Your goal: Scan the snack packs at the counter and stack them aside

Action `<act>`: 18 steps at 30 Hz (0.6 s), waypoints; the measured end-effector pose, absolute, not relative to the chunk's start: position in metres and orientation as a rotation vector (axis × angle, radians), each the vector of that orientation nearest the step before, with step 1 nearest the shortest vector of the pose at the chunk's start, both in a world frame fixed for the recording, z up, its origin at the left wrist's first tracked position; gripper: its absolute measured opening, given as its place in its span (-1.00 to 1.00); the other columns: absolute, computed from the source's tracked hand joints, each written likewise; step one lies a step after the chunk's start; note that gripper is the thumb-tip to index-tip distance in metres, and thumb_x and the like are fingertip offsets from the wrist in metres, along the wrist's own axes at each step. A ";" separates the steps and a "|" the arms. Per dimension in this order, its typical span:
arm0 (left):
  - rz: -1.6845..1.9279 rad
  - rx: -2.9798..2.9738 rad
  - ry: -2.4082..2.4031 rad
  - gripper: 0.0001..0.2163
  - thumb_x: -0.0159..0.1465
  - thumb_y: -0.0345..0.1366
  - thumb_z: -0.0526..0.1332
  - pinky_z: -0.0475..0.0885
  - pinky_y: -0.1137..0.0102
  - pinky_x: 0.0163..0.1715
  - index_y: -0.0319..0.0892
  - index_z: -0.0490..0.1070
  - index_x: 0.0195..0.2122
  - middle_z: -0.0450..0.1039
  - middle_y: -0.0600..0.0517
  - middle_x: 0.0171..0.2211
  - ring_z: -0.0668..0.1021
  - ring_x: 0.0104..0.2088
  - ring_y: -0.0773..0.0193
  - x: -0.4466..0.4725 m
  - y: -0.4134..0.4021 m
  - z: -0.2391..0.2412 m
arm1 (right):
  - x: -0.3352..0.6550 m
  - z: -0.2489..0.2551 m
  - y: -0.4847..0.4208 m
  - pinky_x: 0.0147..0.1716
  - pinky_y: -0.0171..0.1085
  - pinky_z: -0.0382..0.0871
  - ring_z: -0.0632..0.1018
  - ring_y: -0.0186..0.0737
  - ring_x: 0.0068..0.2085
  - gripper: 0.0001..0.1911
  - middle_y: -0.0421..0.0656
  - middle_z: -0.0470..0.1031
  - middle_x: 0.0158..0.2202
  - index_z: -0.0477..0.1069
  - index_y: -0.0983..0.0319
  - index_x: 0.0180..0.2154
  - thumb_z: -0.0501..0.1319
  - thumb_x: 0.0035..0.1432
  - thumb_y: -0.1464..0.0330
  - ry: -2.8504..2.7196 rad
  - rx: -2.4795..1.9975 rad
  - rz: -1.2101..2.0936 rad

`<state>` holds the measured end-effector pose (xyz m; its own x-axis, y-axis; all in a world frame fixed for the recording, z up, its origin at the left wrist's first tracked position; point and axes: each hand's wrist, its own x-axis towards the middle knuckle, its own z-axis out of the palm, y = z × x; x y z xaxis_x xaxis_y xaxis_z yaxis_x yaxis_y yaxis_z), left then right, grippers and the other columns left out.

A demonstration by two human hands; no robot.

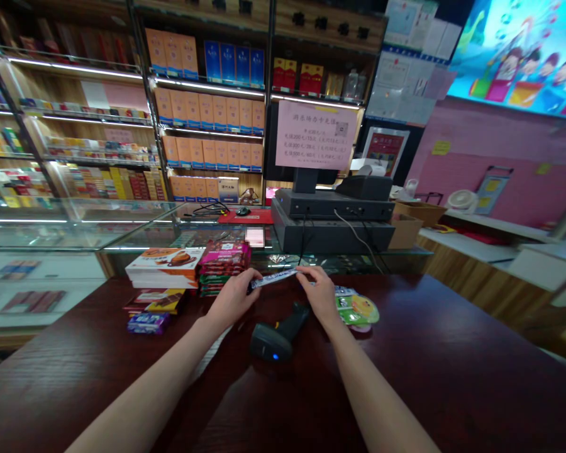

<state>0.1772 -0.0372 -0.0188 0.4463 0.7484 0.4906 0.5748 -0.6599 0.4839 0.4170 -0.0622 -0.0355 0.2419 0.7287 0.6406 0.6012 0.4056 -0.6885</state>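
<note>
A slim, blue-and-white stick-shaped packet (277, 277) is stretched between my two hands above the dark wooden counter (283, 409). My left hand (238, 294) pinches its left end, and my right hand (318, 290) pinches the right end. Just below the packet lies a black handheld barcode scanner (276, 340) with a blue light on. Left of my left hand are a stack of pink and green snack packets (224, 261), white-and-orange boxes (164, 267), a yellow chocolate pack (166, 301) and a purple packet (147, 323). By my right wrist rest green rounded packets (356, 308).
Behind the counter's far edge stands a dark cash register (332, 229) with a pink printed sheet (316, 135) on its screen. A glass display case (136, 233) runs along the back left. Shelves with boxed goods (212, 113) rise behind. Cardboard boxes (405, 229) sit right of the register.
</note>
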 end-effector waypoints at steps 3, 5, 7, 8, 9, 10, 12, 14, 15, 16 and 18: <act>1.105 2.437 1.110 -0.81 0.28 -0.30 0.12 0.44 0.26 -0.01 -0.09 0.40 -0.10 0.54 -0.01 -0.12 0.58 -0.08 0.17 0.167 -0.040 -0.023 | 0.413 -0.040 -0.063 0.02 -0.15 0.39 0.57 -0.11 -0.09 -0.76 -0.10 0.58 -0.15 0.60 0.14 -0.16 0.21 0.21 0.25 -1.476 -1.242 0.151; 1.132 2.429 1.093 -0.81 0.31 -0.26 0.12 0.45 0.27 -0.01 -0.09 0.40 -0.08 0.53 -0.01 -0.10 0.56 -0.07 0.19 0.162 -0.042 -0.028 | 0.411 -0.043 -0.064 0.02 -0.16 0.40 0.57 -0.12 -0.08 -0.76 -0.10 0.58 -0.14 0.60 0.14 -0.15 0.21 0.21 0.25 -1.498 -1.237 0.166; 1.153 2.416 1.075 -0.81 0.34 -0.24 0.12 0.45 0.30 -0.02 -0.08 0.40 -0.06 0.51 0.00 -0.09 0.55 -0.06 0.20 0.157 -0.045 -0.033 | 0.409 -0.046 -0.066 0.02 -0.16 0.40 0.57 -0.12 -0.08 -0.76 -0.10 0.58 -0.13 0.60 0.13 -0.15 0.21 0.22 0.24 -1.523 -1.238 0.184; 1.170 2.408 1.068 -0.81 0.34 -0.24 0.12 0.45 0.30 -0.01 -0.08 0.40 -0.06 0.51 0.00 -0.09 0.55 -0.06 0.21 0.155 -0.046 -0.036 | 0.409 -0.046 -0.067 0.02 -0.16 0.41 0.57 -0.12 -0.08 -0.75 -0.10 0.57 -0.13 0.60 0.13 -0.14 0.21 0.22 0.24 -1.533 -1.239 0.193; 1.193 2.396 1.065 -0.82 0.35 -0.23 0.12 0.45 0.29 0.00 -0.08 0.40 -0.07 0.51 0.01 -0.09 0.55 -0.06 0.21 0.154 -0.048 -0.038 | 0.408 -0.047 -0.068 0.01 -0.15 0.41 0.57 -0.12 -0.08 -0.75 -0.10 0.57 -0.13 0.59 0.13 -0.13 0.21 0.22 0.23 -1.544 -1.239 0.204; 1.219 2.382 1.067 -0.83 0.35 -0.23 0.13 0.44 0.28 0.01 -0.08 0.41 -0.07 0.51 0.00 -0.10 0.54 -0.05 0.21 0.152 -0.049 -0.040 | 0.407 -0.047 -0.070 0.01 -0.15 0.42 0.57 -0.12 -0.08 -0.75 -0.10 0.57 -0.13 0.59 0.12 -0.13 0.21 0.22 0.23 -1.554 -1.240 0.214; 1.273 2.335 1.083 -0.83 0.36 -0.21 0.12 0.43 0.26 0.03 -0.08 0.43 -0.10 0.51 -0.01 -0.10 0.54 -0.05 0.19 0.151 -0.051 -0.044 | 0.405 -0.046 -0.072 0.01 -0.14 0.41 0.57 -0.13 -0.07 -0.75 -0.11 0.57 -0.13 0.59 0.11 -0.13 0.21 0.23 0.23 -1.573 -1.240 0.234; 1.313 2.269 1.123 -0.82 0.36 -0.17 0.12 0.43 0.24 0.03 -0.08 0.45 -0.12 0.51 -0.01 -0.12 0.54 -0.06 0.18 0.150 -0.052 -0.046 | 0.403 -0.046 -0.074 0.00 -0.15 0.42 0.57 -0.13 -0.08 -0.76 -0.11 0.57 -0.14 0.59 0.11 -0.14 0.20 0.23 0.22 -1.592 -1.238 0.253; 1.326 2.235 1.147 -0.81 0.36 -0.16 0.12 0.44 0.24 0.03 -0.08 0.47 -0.14 0.51 -0.01 -0.14 0.54 -0.07 0.18 0.150 -0.053 -0.046 | 0.402 -0.046 -0.075 -0.01 -0.16 0.42 0.57 -0.13 -0.09 -0.76 -0.12 0.57 -0.15 0.59 0.11 -0.14 0.20 0.24 0.22 -1.598 -1.235 0.257; 1.334 2.203 1.170 -0.80 0.35 -0.15 0.13 0.44 0.25 0.02 -0.08 0.48 -0.15 0.52 -0.01 -0.15 0.54 -0.08 0.18 0.150 -0.053 -0.046 | 0.402 -0.047 -0.075 -0.02 -0.16 0.42 0.58 -0.13 -0.10 -0.76 -0.12 0.58 -0.16 0.59 0.11 -0.14 0.20 0.24 0.22 -1.602 -1.233 0.259; 1.342 2.148 1.202 -0.80 0.34 -0.13 0.15 0.44 0.26 0.00 -0.07 0.50 -0.16 0.53 0.00 -0.16 0.55 -0.10 0.18 0.150 -0.053 -0.047 | 0.401 -0.050 -0.075 -0.04 -0.17 0.42 0.58 -0.13 -0.12 -0.77 -0.13 0.58 -0.18 0.59 0.10 -0.14 0.21 0.24 0.22 -1.613 -1.234 0.262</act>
